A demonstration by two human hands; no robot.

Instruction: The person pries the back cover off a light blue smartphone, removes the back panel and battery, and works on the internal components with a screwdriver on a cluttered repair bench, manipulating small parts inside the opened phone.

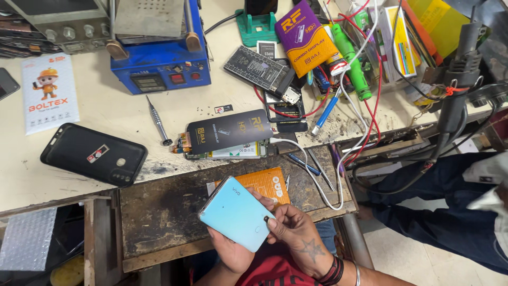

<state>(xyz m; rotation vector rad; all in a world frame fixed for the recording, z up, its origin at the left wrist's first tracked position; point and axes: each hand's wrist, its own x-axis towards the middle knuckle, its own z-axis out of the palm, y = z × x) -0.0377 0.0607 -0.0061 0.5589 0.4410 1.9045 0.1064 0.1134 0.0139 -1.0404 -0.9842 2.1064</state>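
Head view: the left hand (233, 249) cradles a pale blue phone (236, 213), back upward, over the worn workbench (159, 212); right hand (296, 230) fingertips pinch its lower edge. Back cover seated; no further stage evident.

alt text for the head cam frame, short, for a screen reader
Both hands hold a pale blue phone back-up over a worn wooden bench: the left hand cradles it from below and the right hand pinches its lower edge. Beyond lie a black phone case, a screwdriver and a blue machine.
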